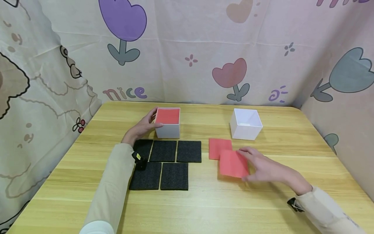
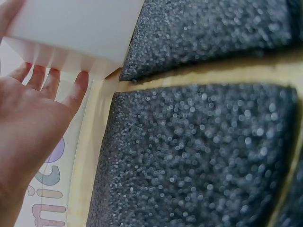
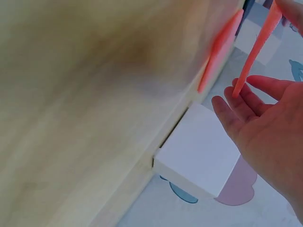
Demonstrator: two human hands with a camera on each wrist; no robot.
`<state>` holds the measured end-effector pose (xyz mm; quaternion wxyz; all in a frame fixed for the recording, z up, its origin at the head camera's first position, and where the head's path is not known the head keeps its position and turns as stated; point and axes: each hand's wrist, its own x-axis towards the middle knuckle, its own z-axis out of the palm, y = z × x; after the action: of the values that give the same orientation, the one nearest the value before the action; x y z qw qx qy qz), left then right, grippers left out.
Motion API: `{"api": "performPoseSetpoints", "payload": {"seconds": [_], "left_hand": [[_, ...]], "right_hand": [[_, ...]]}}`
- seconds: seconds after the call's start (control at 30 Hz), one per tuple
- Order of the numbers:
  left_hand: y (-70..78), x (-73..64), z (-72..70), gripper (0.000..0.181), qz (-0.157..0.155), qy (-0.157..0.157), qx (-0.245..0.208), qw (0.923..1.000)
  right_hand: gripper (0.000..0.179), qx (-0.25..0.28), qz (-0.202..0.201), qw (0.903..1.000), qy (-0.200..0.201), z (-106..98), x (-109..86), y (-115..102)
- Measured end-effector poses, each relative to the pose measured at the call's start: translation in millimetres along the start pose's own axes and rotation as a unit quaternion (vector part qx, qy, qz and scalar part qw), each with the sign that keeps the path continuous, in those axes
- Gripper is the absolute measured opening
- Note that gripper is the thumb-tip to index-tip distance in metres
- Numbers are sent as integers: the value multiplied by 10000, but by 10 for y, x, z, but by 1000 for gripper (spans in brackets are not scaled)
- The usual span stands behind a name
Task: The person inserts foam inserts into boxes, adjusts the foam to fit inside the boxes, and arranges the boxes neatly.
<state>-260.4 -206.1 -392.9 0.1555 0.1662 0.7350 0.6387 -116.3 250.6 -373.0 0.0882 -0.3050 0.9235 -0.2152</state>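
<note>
My right hand pinches the red square sheet by its edges just above the table, a hold best kept light to avoid bowing it, while my left hand grips the red-filled white box.

The right grip holds a red sheet — beyond it, another sheet and a white box.

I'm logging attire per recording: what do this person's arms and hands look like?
The left hand and right hand wear no gloves. The left sleeve is long and beige, with a white band at the picture's lower edge; the right sleeve is beige too. A black device with a yellow mark sits at the left sleeve's end, a black piece at the right's.
</note>
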Motion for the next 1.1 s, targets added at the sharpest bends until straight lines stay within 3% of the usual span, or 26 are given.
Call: {"api": "performPoseSetpoints", "payload": {"seconds": [0.4, 0.83, 1.1], "left_hand": [[-17, 12, -8, 84, -51, -20, 61, 10000], [-12, 10, -12, 85, -89, 25, 54, 9999], [-26, 7, -12, 85, -29, 5, 64, 10000]], "right_hand": [[83, 93, -132, 9998, 85, -50, 300, 44], [80, -63, -514, 9984, 230, -55, 438, 47], [80, -55, -560, 9981, 233, -145, 592, -58]]}}
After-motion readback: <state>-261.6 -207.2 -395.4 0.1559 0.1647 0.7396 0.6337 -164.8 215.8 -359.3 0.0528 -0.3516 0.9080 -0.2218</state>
